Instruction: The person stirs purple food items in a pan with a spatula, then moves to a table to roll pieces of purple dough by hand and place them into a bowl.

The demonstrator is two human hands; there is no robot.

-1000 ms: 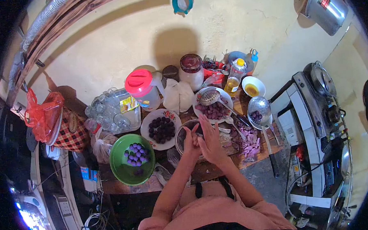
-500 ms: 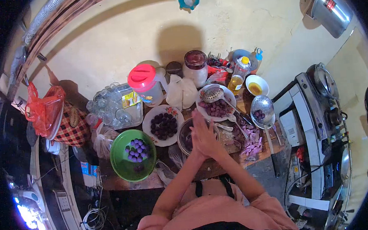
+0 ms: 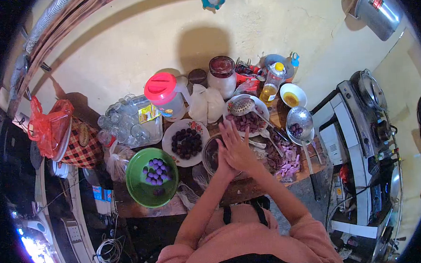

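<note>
Metal bowl stands near the middle of the table, partly covered by the hands, which are directly above its right portion. Both hands are pressed palm to palm, fingers extended and pointing toward the far edge of the table. The right hand lies on top; only the heel of the left hand shows beneath it. Whether anything is held between the palms cannot be told. Both forearms run from the near edge up to the bowl, the left one nearer the green bowl of purple balls toward the near left corner. A floral plate of dark balls sits just beyond and left of the metal bowl. A plate of purple pieces with a skimmer lies beyond the fingertips.
</note>
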